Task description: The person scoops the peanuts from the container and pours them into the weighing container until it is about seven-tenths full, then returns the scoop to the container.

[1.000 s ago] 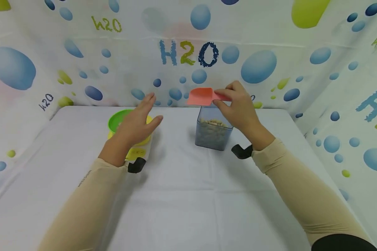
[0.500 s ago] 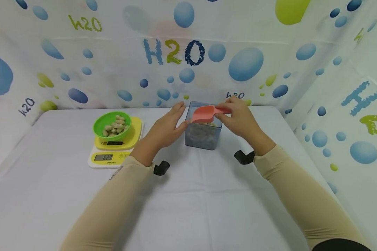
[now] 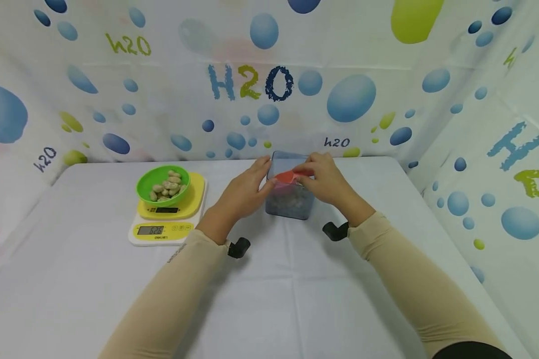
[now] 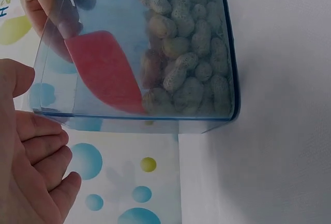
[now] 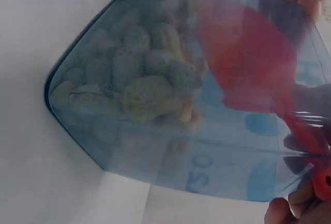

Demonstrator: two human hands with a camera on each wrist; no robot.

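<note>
A clear bluish plastic container (image 3: 289,203) stands at the table's back middle, partly filled with unshelled peanuts (image 4: 189,74). My right hand (image 3: 325,180) pinches the handle of a coral-red scoop (image 3: 285,177). The scoop's blade is down inside the container, its edge meeting the peanuts in the left wrist view. At the container's left side is my left hand (image 3: 244,192), its fingers extended along the wall and the thumb near the front rim. A green bowl (image 3: 144,182) with some peanuts in it sits on a yellow and white kitchen scale (image 3: 198,197) to the left.
The white table (image 3: 251,309) has a patterned curtain (image 3: 170,109) hanging behind it and along the sides. The scale's lit display (image 3: 150,230) faces me, left of my left forearm.
My left hand has moved right, from in front of the scale to the container's side. My right hand has lowered the scoop from above the container into it. The camera view has shifted.
</note>
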